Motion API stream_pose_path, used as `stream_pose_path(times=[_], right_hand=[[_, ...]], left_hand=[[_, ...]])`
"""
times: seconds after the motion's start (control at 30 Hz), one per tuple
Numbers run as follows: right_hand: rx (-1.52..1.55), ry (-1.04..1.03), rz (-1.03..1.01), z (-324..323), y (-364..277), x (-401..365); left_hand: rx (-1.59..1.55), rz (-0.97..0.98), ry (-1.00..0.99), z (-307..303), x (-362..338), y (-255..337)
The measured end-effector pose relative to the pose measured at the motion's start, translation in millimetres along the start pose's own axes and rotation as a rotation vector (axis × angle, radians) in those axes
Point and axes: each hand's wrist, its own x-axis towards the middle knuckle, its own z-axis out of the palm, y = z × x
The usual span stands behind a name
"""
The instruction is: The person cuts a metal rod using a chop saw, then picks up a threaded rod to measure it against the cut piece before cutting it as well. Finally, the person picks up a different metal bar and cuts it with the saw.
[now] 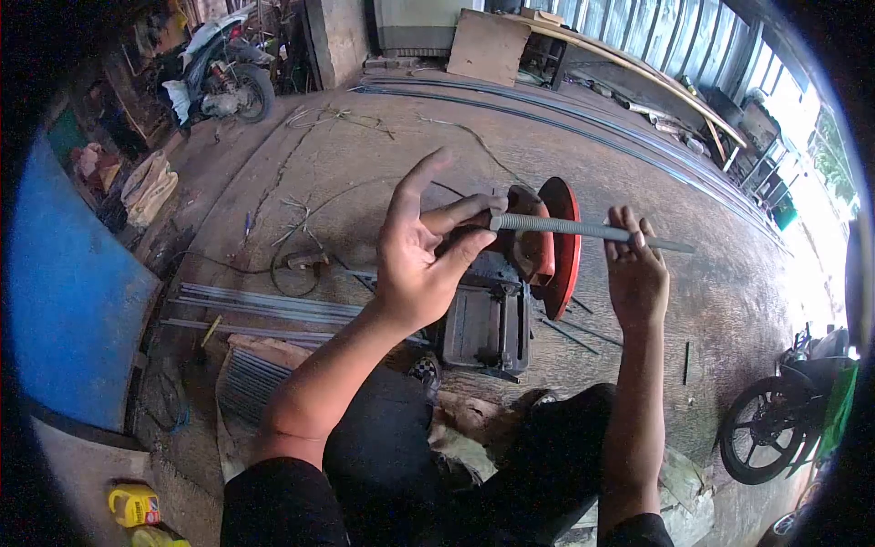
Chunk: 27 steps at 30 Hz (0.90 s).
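Observation:
A grey metal rod with a threaded end [565, 226] is held up level across the view, above a cut-off saw [538, 251] with a round red guard. My left hand [415, 255] pinches the rod's threaded end between thumb and a finger, while its index finger points up, off the rod. Towards the plain end, the fingers of my right hand [635, 273] are closed around the rod. Below lies the saw's dark metal base [478, 324] with its clamp, close to my legs.
Long metal bars [273, 305] lie on the floor at left, beside a pile of short rods [251, 383]. Cables trail behind the saw. Long pipes [547, 109] stretch across the back. Motorcycles [766, 424] stand at right and far left. A blue panel [77, 292] is at left.

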Motion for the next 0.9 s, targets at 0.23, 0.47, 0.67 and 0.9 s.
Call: stream_pose_path(times=[0.23, 0.47, 0.67, 0.9], right_hand=[[0.068, -0.091, -0.062, 19.3, -2.0, 3.0], [-0.003, 0.001, -0.128, 32.7, 11.7, 6.4], [-0.069, -0.169, -0.143, 22.4, 21.1, 16.5], [-0.074, -0.15, -0.081, 21.1, 22.6, 19.6]], left_hand=[[0.063, 0.017, 0.025, 0.9, -0.5, 0.9], [0.1, 0.035, 0.075, -7.8, -0.4, -6.2], [0.078, -0.015, 0.086, -10.4, -3.1, -7.2], [0.079, -0.029, 0.085, -13.5, -5.1, -8.8]])
